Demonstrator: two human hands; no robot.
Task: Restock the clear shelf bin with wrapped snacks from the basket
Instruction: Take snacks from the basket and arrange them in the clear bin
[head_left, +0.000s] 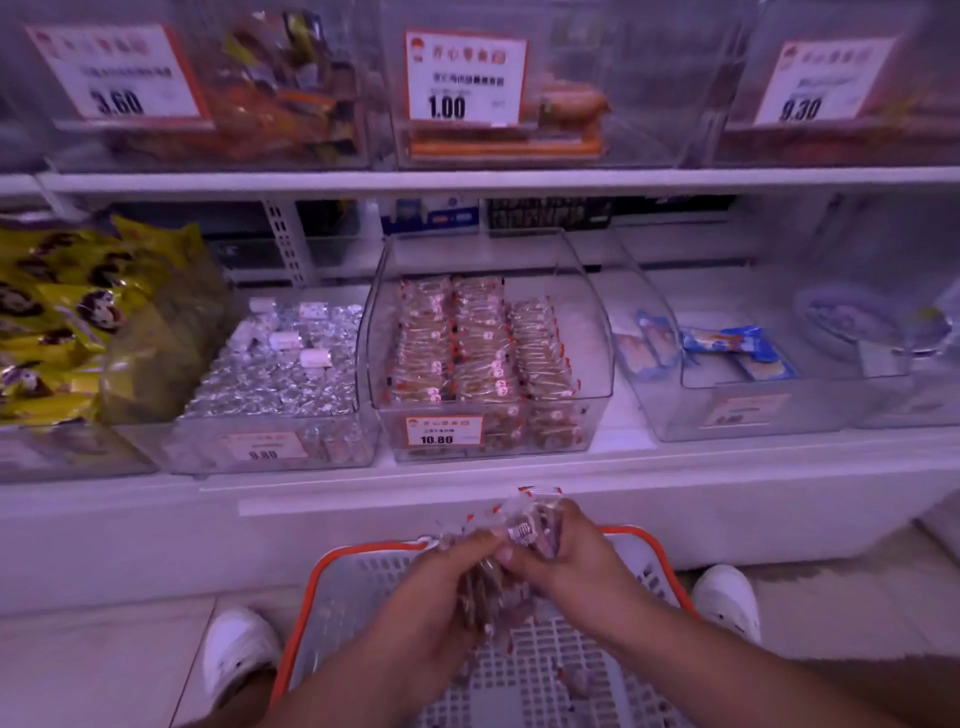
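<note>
Clear bin (587, 332) open-topped, right strip free; upper shelf edge (498, 182) overhangs its rear.

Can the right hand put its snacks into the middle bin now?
Probably yes: the right hand grips wrapped snacks just below the clear bin, whose top is open, with nothing between.

Left of you sit yellow snack bags (67, 317) and a bin of foil-wrapped sweets (280, 364); blue packets (737, 348) lie right.

White shelving (467, 182) is holding neighbouring bins of snacks with price cards (466, 78), standing over a pale tiled floor (104, 665).
</note>
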